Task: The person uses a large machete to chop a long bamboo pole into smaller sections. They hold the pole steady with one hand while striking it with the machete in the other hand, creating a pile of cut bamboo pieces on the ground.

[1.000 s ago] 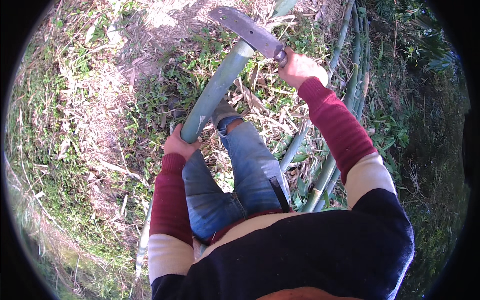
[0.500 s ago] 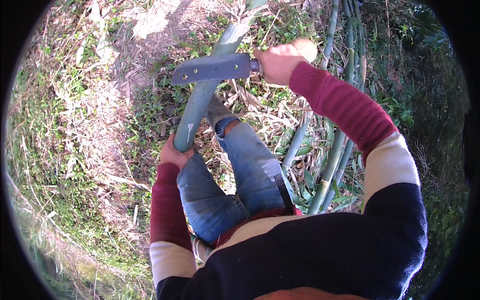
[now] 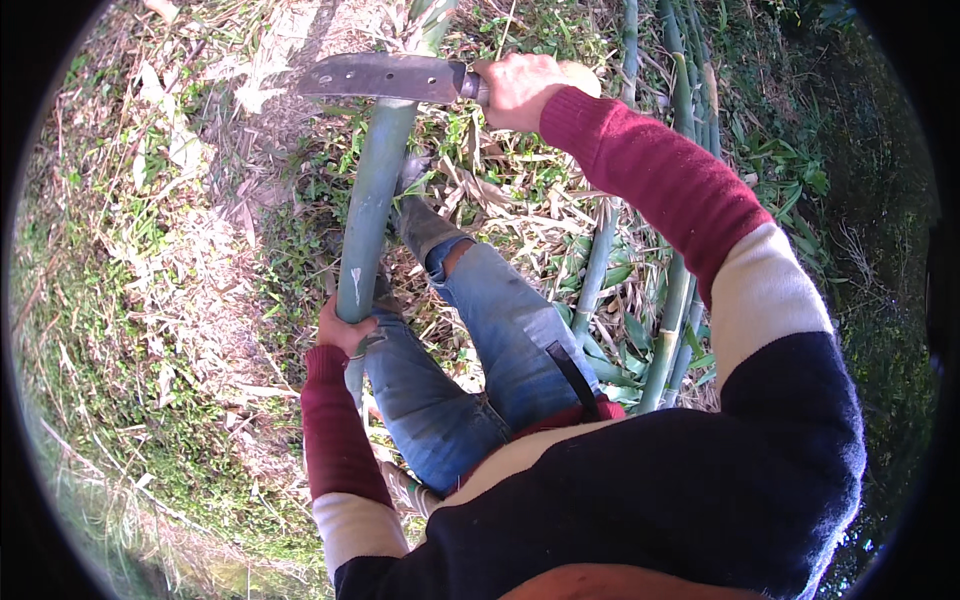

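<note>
A thick green bamboo pole [image 3: 370,205] slants up and away in front of me, a small pale scar on its near part. My left hand [image 3: 343,328] is closed around its near part, just beside my left knee. Wrapped round a pale handle, my right hand [image 3: 520,92] grips a machete [image 3: 390,77] with a wide dark blade that has a few small holes. The blade lies across the far part of the pole, its tip pointing left. Whether its edge touches the bamboo I cannot tell.
Several long bamboo poles [image 3: 682,140] lie on the ground to my right. Dry leaves, husks and low green plants cover the ground [image 3: 215,220]. My legs in blue jeans [image 3: 500,290] and a dark boot [image 3: 418,215] are just right of the held pole.
The machete has moved farther away and a little left along the pole. The held pole has swung to a steeper slant, its far end shifting left.
</note>
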Demonstrator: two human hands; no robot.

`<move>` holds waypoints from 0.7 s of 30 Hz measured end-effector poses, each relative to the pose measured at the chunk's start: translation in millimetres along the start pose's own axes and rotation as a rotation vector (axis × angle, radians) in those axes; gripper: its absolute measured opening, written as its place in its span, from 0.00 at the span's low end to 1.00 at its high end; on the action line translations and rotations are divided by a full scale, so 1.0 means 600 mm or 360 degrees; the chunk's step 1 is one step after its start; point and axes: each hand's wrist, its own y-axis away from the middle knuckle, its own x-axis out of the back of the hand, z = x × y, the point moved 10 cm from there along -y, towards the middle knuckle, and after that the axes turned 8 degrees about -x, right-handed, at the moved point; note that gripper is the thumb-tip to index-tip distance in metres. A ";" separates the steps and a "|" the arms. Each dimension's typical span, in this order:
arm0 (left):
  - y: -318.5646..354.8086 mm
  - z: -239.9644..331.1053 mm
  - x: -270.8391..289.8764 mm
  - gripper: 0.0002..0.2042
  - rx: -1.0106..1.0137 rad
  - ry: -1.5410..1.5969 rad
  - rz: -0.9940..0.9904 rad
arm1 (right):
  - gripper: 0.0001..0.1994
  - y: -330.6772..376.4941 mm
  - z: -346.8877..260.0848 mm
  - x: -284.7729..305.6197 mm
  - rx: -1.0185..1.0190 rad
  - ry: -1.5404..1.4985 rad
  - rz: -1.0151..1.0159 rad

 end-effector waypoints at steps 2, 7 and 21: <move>0.003 -0.003 -0.002 0.27 0.0033 0.0051 -0.0043 | 0.15 0.025 -0.049 -0.035 0.0309 0.0060 -0.0054; 0.007 -0.028 0.005 0.25 0.0007 -0.0016 -0.0012 | 0.11 -0.053 0.015 0.034 0.0317 0.0260 0.0203; 0.037 -0.030 0.005 0.25 0.0260 -0.0022 0.0109 | 0.13 0.037 -0.039 -0.042 0.0493 -0.0439 -0.0053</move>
